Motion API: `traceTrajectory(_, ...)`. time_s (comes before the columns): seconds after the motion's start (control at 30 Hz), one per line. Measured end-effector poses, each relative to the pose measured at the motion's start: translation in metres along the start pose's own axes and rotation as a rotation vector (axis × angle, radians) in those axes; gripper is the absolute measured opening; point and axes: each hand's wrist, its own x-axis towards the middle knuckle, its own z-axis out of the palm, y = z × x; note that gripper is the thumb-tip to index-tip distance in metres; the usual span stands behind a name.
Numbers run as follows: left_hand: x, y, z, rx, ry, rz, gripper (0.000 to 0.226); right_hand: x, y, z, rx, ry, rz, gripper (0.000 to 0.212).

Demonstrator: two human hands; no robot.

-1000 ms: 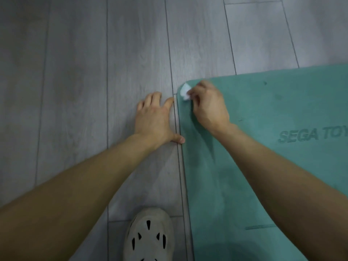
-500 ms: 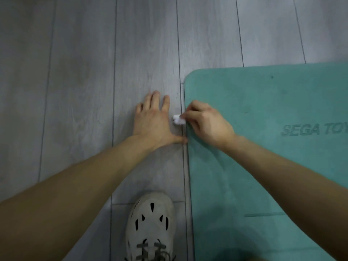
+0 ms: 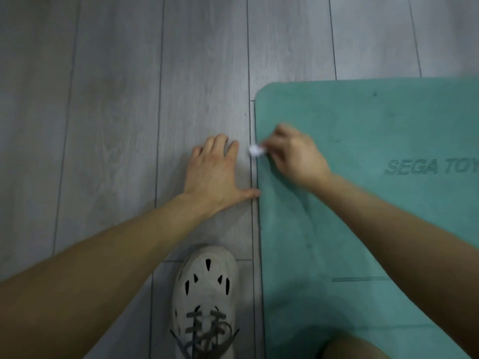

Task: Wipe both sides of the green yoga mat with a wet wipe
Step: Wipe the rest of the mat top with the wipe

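Dragged the right hand (image 3: 298, 158) back toward the body since a second ago: up at the far-left corner of the green yoga mat (image 3: 363, 216) then, now partway down the left edge. Barely shifted in the last half second though. Left hand (image 3: 212, 172) parked in the same spot the whole time.

Right hand: fingers curled, pinching a small scrunched white wet wipe (image 3: 256, 151) at the fingertips, right on the mat's left edge and poking out a bit over the floor (image 3: 103, 125). Kinda motion-blurred, so can't make out the exact finger placement.

Left hand: open, palm down, flat on the grey plank floor just beside the mat, holding nothing. Fingers straight and pointing away, thumb (image 3: 250, 194) stuck out sideways with the tip touching the mat's edge.

Mat: spread flat on the floor, filling the right side of the view, rounded corner at the far left. Left edge lined up with the floor planks, running straight away from the body; far edge running off to the right. Cut off by the frame at the right and bottom, so no telling the long axis. "SEGA TOY" lettering (image 3: 430, 167) reading left to right, right way up from here.

Also a pale lace-up shoe (image 3: 207, 288) with vent holes, just left of the mat, toe pointing away.
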Motion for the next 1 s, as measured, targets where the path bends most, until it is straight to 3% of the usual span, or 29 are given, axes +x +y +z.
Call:
traceTrajectory(0.07, -0.003, 0.001, 0.001, 0.007, -0.024, -0.003, 0.127, 0.060, 0.016, -0.003, -0.054, 0.139, 0.191, 0.026)
traceTrajectory(0.17, -0.005, 0.004, 0.000, 0.016, -0.078, -0.024, 0.138, 0.095, 0.016, -0.004, -0.022, 0.203, 0.374, 0.028)
traceTrajectory(0.37, -0.004, 0.015, 0.005, 0.045, -0.084, -0.057, 0.142, -0.050, -0.025, 0.007, 0.084, -0.005, 0.078, 0.020)
traceTrajectory(0.43, -0.004, 0.012, 0.007, 0.058, -0.072, -0.057, 0.142, -0.061, -0.022, 0.004, 0.097, -0.079, -0.003, 0.024)
traceTrajectory(0.57, -0.003, 0.015, 0.004, 0.069, -0.080, -0.046, 0.144, 0.042, 0.002, 0.005, 0.000, 0.146, 0.187, 0.025)
traceTrajectory(0.67, -0.005, 0.013, 0.001, 0.069, -0.085, -0.040, 0.142, 0.092, 0.005, 0.007, -0.016, 0.184, 0.323, 0.027)
traceTrajectory(0.73, -0.005, 0.005, -0.006, 0.070, -0.093, 0.017, 0.127, 0.073, -0.001, 0.009, -0.013, 0.168, 0.283, 0.024)
traceTrajectory(0.83, -0.002, -0.021, -0.016, -0.042, -0.068, 0.152, 0.070, -0.006, -0.022, 0.008, 0.066, 0.062, 0.154, 0.018)
traceTrajectory(0.93, 0.004, -0.058, -0.017, -0.074, 0.067, 0.284, 0.056, -0.060, -0.030, 0.007, 0.131, -0.088, 0.017, 0.021)
traceTrajectory(1.0, 0.007, -0.070, -0.021, -0.049, 0.094, 0.309, 0.039, -0.031, -0.017, 0.008, 0.066, -0.045, 0.032, 0.027)
